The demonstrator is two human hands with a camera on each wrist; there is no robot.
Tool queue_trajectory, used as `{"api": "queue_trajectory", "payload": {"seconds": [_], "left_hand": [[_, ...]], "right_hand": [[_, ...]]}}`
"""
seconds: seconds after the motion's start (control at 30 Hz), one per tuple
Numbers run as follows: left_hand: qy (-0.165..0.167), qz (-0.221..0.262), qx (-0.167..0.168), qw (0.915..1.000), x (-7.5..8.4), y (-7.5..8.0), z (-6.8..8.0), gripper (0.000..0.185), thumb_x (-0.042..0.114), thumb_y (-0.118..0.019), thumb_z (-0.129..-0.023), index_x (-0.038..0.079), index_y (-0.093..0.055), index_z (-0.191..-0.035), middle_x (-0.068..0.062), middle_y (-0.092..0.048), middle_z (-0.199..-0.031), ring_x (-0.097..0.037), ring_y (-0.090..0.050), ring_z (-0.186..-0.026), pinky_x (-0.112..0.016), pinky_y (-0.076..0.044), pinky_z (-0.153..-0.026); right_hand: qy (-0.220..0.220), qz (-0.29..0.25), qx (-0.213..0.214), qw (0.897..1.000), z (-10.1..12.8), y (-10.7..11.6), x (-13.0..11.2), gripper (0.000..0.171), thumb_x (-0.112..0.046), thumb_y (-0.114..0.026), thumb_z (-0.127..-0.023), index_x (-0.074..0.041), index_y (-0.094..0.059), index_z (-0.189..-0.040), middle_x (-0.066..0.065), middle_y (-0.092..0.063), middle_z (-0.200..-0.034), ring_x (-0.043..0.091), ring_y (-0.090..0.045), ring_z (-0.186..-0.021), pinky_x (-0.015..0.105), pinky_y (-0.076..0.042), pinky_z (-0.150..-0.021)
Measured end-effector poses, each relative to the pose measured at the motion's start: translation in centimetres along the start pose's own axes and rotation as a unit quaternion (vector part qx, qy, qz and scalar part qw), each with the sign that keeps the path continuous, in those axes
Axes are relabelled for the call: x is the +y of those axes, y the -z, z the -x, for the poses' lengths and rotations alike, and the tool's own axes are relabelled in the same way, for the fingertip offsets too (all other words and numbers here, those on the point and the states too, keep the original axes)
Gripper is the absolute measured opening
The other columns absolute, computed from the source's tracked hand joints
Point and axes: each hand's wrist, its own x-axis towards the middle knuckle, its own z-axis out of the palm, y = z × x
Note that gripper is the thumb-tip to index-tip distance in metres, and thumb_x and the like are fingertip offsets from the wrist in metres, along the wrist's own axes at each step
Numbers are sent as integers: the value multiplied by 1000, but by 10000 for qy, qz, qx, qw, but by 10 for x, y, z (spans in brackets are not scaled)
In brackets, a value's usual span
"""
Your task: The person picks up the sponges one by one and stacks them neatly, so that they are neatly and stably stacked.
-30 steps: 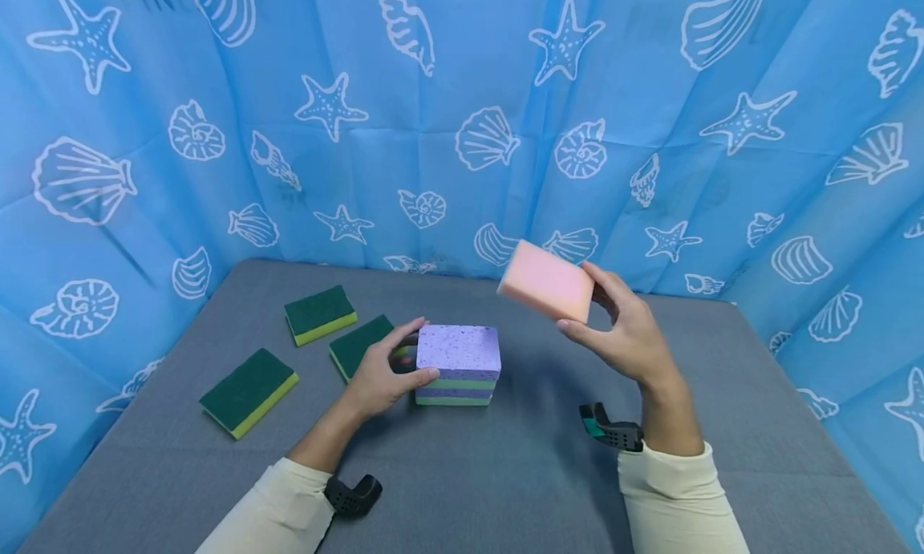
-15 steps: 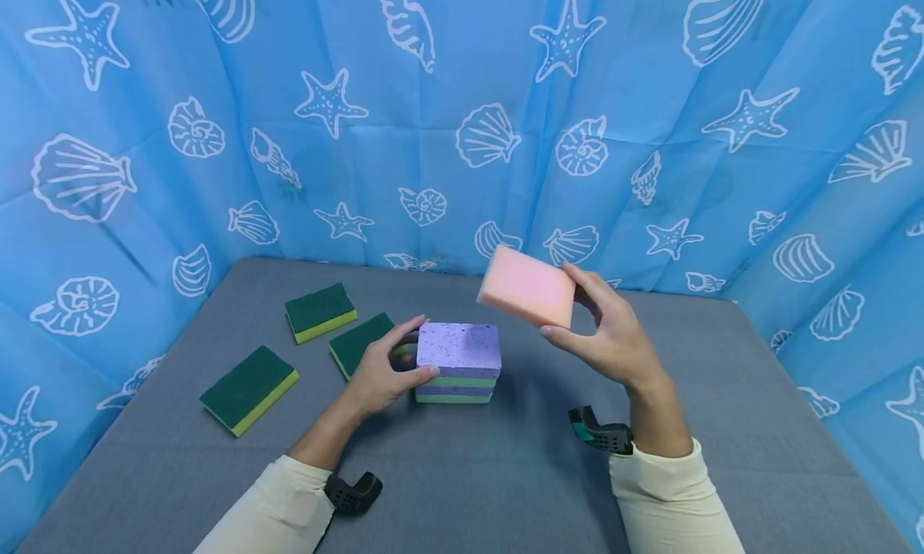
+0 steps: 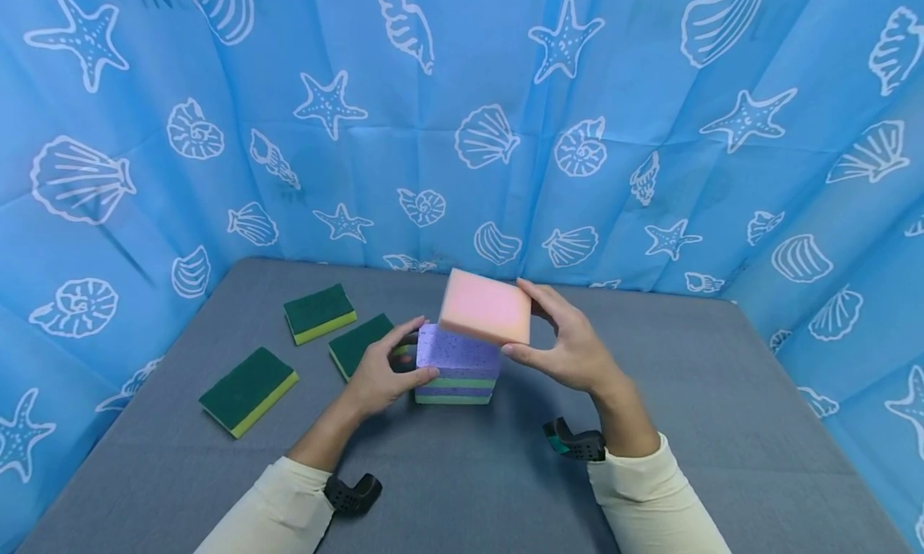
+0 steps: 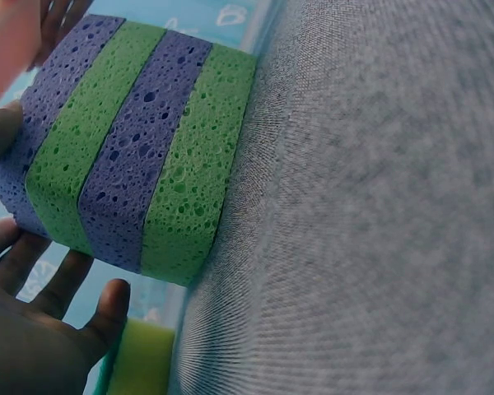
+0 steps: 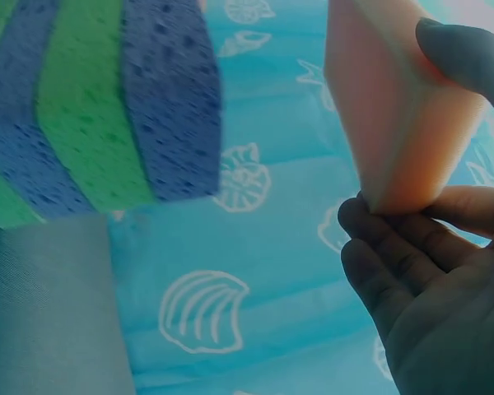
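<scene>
My right hand pinches a pink sponge by its right end, thumb in front and fingers behind, and holds it tilted just above a stack of purple and green sponges. My left hand grips the left side of that stack, thumb on the front and forefinger over the back edge. The left wrist view shows the stack's striped side resting on the table, with my fingers beside it. In the right wrist view the pink sponge sits between thumb and fingers, apart from the stack.
Three green scouring sponges with yellow undersides lie on the grey table: one at the back left, one just behind my left hand, one nearer the left edge. A blue shell-print curtain encloses the table.
My right hand has carried the pink sponge left and down, from off to the right of the stack to just above it. The left hand and stack have stayed put.
</scene>
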Motion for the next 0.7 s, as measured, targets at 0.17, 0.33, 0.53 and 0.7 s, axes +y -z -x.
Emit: {"api": "queue_trajectory", "payload": {"seconds": [0.17, 0.33, 0.53, 0.7], "left_hand": [[-78, 99, -30, 9999, -1, 1, 0, 74, 16, -77, -84, 9, -39, -147, -13, -45, -141, -33, -44, -125, -53, -43, -95], [-24, 69, -13, 10000, 0, 0, 0, 75, 18, -77, -84, 10, -39, -148, -12, -46, -141, -31, -45, -125, -52, -43, -95], [7, -2, 40, 10000, 1, -1, 0, 76, 21, -78, -83, 12, -40, -148, -11, -46, -141, -31, -43, -126, -53, -42, -96], [31, 23, 53, 10000, 2, -1, 0, 76, 21, -78, -83, 13, -39, -148, -11, -45, -142, -31, -43, -127, -52, -42, -96]], "right_hand": [[0, 70, -149, 9999, -1, -9, 8, 85, -19, -82, -78, -3, -36, -148, 11, -49, -136, 24, -50, -120, 45, -43, -97], [-81, 178, -246, 9995, -2, -17, 11, 85, -28, -81, -80, -3, -37, -147, 10, -50, -135, 23, -50, -120, 46, -43, -96], [-160, 236, -425, 9987, -2, -24, 15, 86, -31, -81, -79, 0, -38, -146, 11, -51, -134, 25, -50, -119, 49, -43, -96], [-165, 272, -498, 9983, -2, -27, 17, 87, -30, -81, -79, 1, -36, -147, 13, -50, -134, 28, -50, -119, 52, -43, -95]]}}
